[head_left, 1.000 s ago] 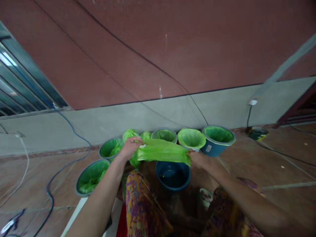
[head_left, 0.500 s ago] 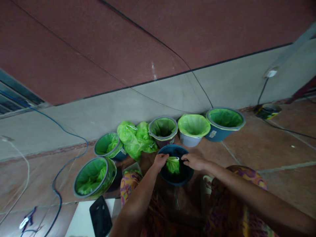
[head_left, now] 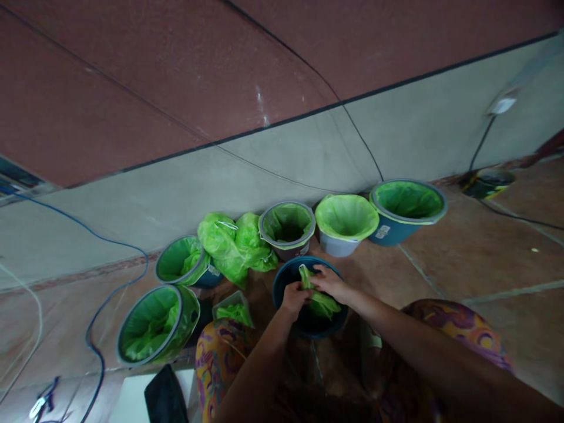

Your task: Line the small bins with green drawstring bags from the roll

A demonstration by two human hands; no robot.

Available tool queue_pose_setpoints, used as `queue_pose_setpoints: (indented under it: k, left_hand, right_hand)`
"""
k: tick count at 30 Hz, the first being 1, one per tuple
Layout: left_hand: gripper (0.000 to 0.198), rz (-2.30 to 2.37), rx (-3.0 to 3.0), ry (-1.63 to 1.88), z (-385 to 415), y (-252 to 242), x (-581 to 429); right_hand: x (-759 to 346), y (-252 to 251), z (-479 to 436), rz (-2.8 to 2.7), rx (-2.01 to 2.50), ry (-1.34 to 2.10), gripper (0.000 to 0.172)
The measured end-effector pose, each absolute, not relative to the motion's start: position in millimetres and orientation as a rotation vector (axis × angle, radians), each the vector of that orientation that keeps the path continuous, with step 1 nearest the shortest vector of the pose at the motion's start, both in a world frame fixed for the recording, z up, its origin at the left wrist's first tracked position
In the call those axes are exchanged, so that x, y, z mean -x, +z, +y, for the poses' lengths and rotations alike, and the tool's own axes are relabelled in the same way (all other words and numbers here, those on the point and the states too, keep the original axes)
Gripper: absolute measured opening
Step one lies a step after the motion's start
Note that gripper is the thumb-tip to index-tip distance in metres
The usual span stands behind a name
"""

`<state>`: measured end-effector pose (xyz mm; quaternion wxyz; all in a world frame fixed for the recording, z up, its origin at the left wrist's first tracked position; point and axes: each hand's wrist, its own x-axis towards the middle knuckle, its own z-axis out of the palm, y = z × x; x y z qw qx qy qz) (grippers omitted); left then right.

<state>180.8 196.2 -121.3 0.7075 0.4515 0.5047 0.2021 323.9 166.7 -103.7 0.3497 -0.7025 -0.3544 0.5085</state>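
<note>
A green plastic bag (head_left: 324,304) with a white band at its top is bunched over a dark blue bucket (head_left: 277,289) between my knees. My left hand (head_left: 296,296) pinches the bag from the left side. My right hand (head_left: 328,281) has its fingers closed on the bag's upper part, near the white band. The bag's lower end spreads down to the right, inside the bucket's rim. Both hands are close together over the bucket.
Green-lined buckets stand along the wall, including a white one (head_left: 341,245) and a blue one (head_left: 390,234). Two more (head_left: 183,258) (head_left: 152,326) are at left, beside filled green bags (head_left: 231,244). A small tray (head_left: 233,311) and a black phone (head_left: 165,396) are nearer.
My right hand has moved left onto the bag, beside my left hand. The bag has turned from hanging straight down to slanting right, and its white band is now at the upper left.
</note>
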Motion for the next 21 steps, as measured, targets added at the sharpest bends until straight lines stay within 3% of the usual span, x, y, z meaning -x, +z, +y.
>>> queue_pose_setpoints:
  k: [2,6,9,13,16,18,21]
  left_hand:
    - [0.025,1.168,-1.086,0.461,194.8,-125.5,-185.9]
    - [0.026,1.199,-1.220,0.458,192.7,-131.7,-189.3]
    - [0.021,1.261,-1.292,0.421,197.7,-127.9,-179.6]
    - [0.008,1.493,-1.773,0.101,216.8,-106.3,-156.3]
    - [0.021,1.622,-2.020,-0.023,232.7,-85.3,-143.6]
    - [0.028,1.672,-2.124,-0.020,240.6,-74.0,-141.2]
    - [0.031,1.609,-2.326,0.009,246.1,-64.9,-147.3]
  right_hand:
    - [-323.1,-106.2,166.4,-0.864,1.756,1.344,0.056]
    - [-330.6,-114.5,165.2,-1.104,1.870,1.174,0.028]
    - [-343.1,-109.9,166.9,-1.155,1.980,1.074,0.031]
    - [-363.0,-89.0,167.2,-1.368,2.070,1.064,0.028]
    - [-376.6,-76.8,160.2,-1.728,2.141,1.156,0.024]
    - [-382.9,-72.1,154.0,-1.914,2.139,1.338,0.030]
    - [-383.2,-66.0,150.6,-1.911,2.036,1.390,0.065]
